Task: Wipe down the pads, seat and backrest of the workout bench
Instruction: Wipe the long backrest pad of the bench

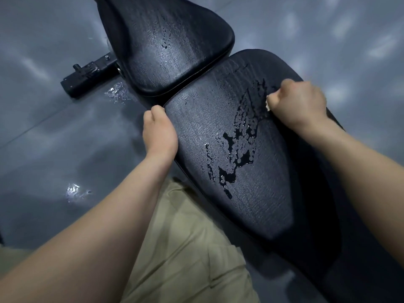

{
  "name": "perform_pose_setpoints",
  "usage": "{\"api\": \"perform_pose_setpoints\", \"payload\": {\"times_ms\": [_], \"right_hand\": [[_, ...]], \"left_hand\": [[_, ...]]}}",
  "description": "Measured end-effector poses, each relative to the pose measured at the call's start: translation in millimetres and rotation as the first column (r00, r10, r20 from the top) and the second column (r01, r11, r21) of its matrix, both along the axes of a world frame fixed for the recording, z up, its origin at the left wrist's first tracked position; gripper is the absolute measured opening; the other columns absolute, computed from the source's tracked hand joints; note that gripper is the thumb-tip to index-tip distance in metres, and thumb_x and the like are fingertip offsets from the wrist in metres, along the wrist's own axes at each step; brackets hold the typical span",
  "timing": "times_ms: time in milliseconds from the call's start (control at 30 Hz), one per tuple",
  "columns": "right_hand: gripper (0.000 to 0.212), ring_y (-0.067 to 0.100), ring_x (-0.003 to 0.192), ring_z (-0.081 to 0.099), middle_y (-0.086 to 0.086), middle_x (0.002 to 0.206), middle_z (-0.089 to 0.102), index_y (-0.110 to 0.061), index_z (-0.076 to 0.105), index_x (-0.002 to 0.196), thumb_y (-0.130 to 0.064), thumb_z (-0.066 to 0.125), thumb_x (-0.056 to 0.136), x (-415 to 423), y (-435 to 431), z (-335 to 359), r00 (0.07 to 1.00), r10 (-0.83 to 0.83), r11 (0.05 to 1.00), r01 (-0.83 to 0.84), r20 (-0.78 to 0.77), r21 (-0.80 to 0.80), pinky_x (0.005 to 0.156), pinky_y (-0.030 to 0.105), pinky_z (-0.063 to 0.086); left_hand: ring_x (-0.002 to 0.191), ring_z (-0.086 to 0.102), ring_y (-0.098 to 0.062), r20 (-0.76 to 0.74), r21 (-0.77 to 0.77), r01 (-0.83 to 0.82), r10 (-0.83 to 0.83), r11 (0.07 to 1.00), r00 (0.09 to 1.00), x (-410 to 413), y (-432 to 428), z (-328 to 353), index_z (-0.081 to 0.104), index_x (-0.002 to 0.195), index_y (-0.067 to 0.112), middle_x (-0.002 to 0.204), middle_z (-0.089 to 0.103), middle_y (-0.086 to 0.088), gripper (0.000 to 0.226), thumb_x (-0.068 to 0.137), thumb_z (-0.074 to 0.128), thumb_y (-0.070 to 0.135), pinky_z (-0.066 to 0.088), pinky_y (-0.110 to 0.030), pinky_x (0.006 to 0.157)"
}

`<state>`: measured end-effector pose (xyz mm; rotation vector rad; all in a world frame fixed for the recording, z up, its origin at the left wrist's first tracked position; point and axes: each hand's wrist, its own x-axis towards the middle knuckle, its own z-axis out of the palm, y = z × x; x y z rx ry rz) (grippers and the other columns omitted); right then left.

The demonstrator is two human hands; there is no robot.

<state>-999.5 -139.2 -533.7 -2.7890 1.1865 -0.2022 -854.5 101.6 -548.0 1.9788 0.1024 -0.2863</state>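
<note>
The black bench has two pads: the near pad (pixel 258 193) runs from the centre to the lower right, and the far pad (pixel 175 47) rises toward the top. Both look wet; beads and a dark puddle of liquid (pixel 236 154) lie in the middle of the near pad. My left hand (pixel 158 133) grips the near pad's left edge close to the gap between the pads. My right hand (pixel 299 103) is curled on the pad's far right part, holding a small pale cloth (pixel 267 103), of which only a corner shows under the fingers.
The glossy grey floor (pixel 54 138) surrounds the bench, with wet patches at the left. A black metal frame foot with a knob (pixel 87 76) sticks out left of the far pad. My khaki-clad leg (pixel 192 248) is right beside the near pad.
</note>
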Motion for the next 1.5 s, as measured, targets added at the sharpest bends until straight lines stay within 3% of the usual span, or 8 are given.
{"api": "perform_pose_setpoints", "payload": {"times_ms": [200, 500, 633, 800, 1033, 1267, 1367, 1500], "right_hand": [[0.024, 0.046, 0.074, 0.057, 0.026, 0.076, 0.060, -0.012, 0.046, 0.079, -0.033, 0.050, 0.089, -63.8, 33.6, -8.6, 0.993, 0.019, 0.999, -0.014, -0.113, 0.050, 0.067, 0.040, 0.043], [0.022, 0.046, 0.079, 0.058, 0.027, 0.083, 0.062, -0.010, 0.052, 0.081, -0.032, 0.048, 0.086, -30.6, 14.3, 0.3, 0.998, -0.002, 0.999, 0.004, -0.059, 0.039, 0.073, 0.044, 0.052], [0.020, 0.048, 0.079, 0.060, 0.029, 0.084, 0.063, -0.014, 0.046, 0.082, -0.033, 0.053, 0.088, -71.3, 50.0, -7.1, 0.990, 0.048, 0.998, -0.042, -0.134, 0.046, 0.066, 0.040, 0.040], [0.024, 0.045, 0.078, 0.063, 0.021, 0.081, 0.066, -0.013, 0.051, 0.087, -0.036, 0.052, 0.089, -97.3, 76.4, -8.6, 0.963, 0.130, 0.991, -0.118, -0.236, 0.065, 0.067, 0.041, 0.049], [0.023, 0.049, 0.079, 0.061, 0.028, 0.087, 0.066, -0.010, 0.045, 0.094, -0.032, 0.042, 0.097, -21.3, 36.9, -3.8, 0.992, 0.123, 0.991, -0.123, -0.006, -0.049, 0.065, 0.043, 0.041], [0.043, 0.046, 0.100, 0.060, 0.021, 0.111, 0.065, -0.013, 0.045, 0.114, -0.053, 0.031, 0.105, 17.9, 3.9, 17.0, 0.980, 0.101, 0.994, -0.091, 0.174, -0.064, 0.070, 0.043, 0.037], [0.040, 0.042, 0.109, 0.054, 0.018, 0.119, 0.058, -0.014, 0.048, 0.119, -0.049, 0.038, 0.103, 41.4, -8.3, 24.2, 0.941, 0.200, 0.979, -0.205, 0.273, -0.008, 0.083, 0.045, 0.041], [0.035, 0.040, 0.115, 0.044, 0.015, 0.125, 0.050, -0.021, 0.054, 0.126, -0.045, 0.047, 0.101, 54.1, -9.6, 7.1, 0.942, 0.260, 0.965, -0.258, 0.214, -0.034, 0.101, 0.048, 0.039]], "left_hand": [[0.086, 0.039, -0.023, 0.038, 0.050, -0.013, 0.011, 0.999, 0.999, -4.7, -2.2, -0.4, 0.058, 0.110, 0.008, 0.077, 0.045, 0.011, 0.038, 0.103, 0.028, 0.029, 0.020, -0.028, 0.066], [0.090, 0.044, -0.027, 0.044, 0.039, -0.012, 0.010, 0.999, 0.999, -6.1, -0.7, 5.5, 0.058, 0.107, 0.005, 0.078, 0.048, 0.009, 0.039, 0.102, 0.029, 0.031, 0.027, -0.032, 0.076], [0.090, 0.044, -0.025, 0.047, 0.022, -0.022, 0.021, 1.000, 0.999, -7.4, -0.5, 3.7, 0.059, 0.106, 0.006, 0.079, 0.049, 0.010, 0.039, 0.102, 0.029, 0.031, 0.026, -0.031, 0.075], [0.091, 0.045, -0.025, 0.028, 0.011, -0.031, 0.031, 0.999, 0.999, -10.1, -0.9, 5.6, 0.058, 0.106, 0.009, 0.079, 0.048, 0.011, 0.037, 0.102, 0.030, 0.033, 0.027, -0.031, 0.077], [0.091, 0.043, -0.024, 0.041, 0.028, -0.012, 0.011, 1.000, 0.999, -8.2, 0.7, 3.7, 0.059, 0.108, 0.007, 0.079, 0.047, 0.011, 0.039, 0.103, 0.029, 0.032, 0.024, -0.028, 0.074], [0.090, 0.045, -0.026, 0.042, 0.024, -0.012, 0.011, 1.000, 0.999, -6.3, 1.5, 3.6, 0.058, 0.106, 0.006, 0.079, 0.049, 0.008, 0.039, 0.102, 0.031, 0.034, 0.027, -0.031, 0.077], [0.090, 0.046, -0.027, 0.048, 0.040, -0.005, 0.003, 0.999, 0.999, -5.0, 1.8, 3.3, 0.057, 0.105, 0.006, 0.079, 0.050, 0.007, 0.039, 0.101, 0.031, 0.035, 0.027, -0.031, 0.077], [0.091, 0.045, -0.028, 0.046, 0.059, 0.001, -0.003, 0.998, 0.999, -3.3, 1.2, 1.9, 0.057, 0.104, 0.005, 0.079, 0.050, 0.006, 0.039, 0.101, 0.031, 0.034, 0.028, -0.032, 0.078]]}}
